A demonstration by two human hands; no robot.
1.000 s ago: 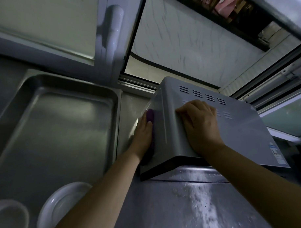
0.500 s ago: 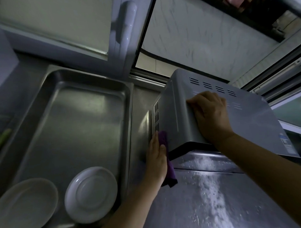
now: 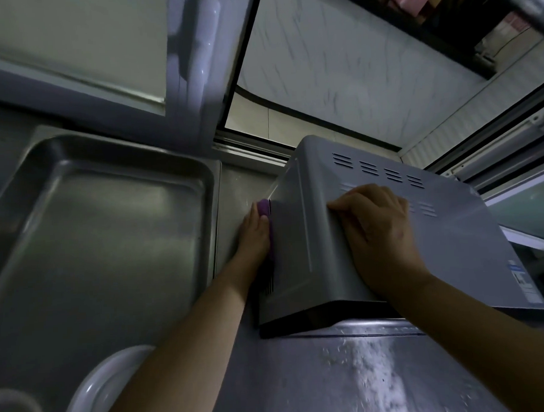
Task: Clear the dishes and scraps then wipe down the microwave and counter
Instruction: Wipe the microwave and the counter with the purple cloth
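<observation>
Here the microwave (image 3: pixel 389 232) sits on a wet steel counter (image 3: pixel 332 382).

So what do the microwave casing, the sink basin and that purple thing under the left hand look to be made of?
Microwave casing: looks like grey painted sheet metal, matte, with punched vent slots and folded edges. Sink basin: likely brushed stainless steel, given its dull streaky sheen. Purple cloth: seems soft fabric, pressed flat by the left hand; the weave is too small to tell.
</observation>
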